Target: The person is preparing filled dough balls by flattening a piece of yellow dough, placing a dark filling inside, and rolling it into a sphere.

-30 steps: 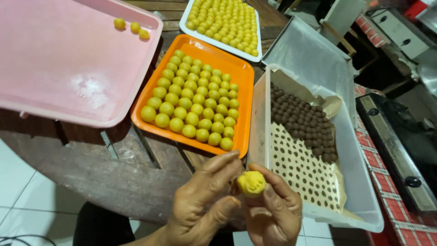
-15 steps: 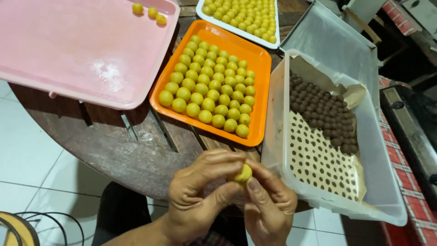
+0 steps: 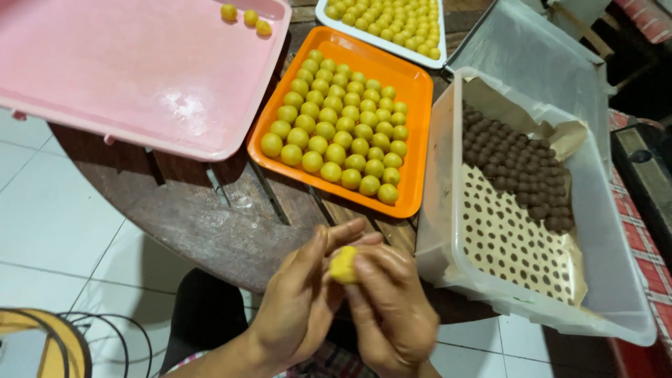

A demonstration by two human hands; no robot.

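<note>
Both hands meet at the near edge of the round wooden table [image 3: 203, 224]. The left hand [image 3: 297, 301] and right hand [image 3: 392, 308] pinch one yellow dough ball [image 3: 344, 264] between their fingers. Just past them sits an orange tray [image 3: 416, 126] full of yellow balls. A clear box [image 3: 616, 280] of brown balls is right. A pink tray [image 3: 126, 70] is far left. White floor tiles [image 3: 56, 231] show below.

Support: a round dark wooden table [image 3: 210, 224], worn surface, just beyond the hands.
Far left of the hands: a pink tray [image 3: 126, 77].
Straight ahead of the hands: an orange tray [image 3: 413, 126].
Further behind it: a white tray [image 3: 378, 40].
Right of the hands: a clear plastic box [image 3: 616, 266], near the table edge.
</note>
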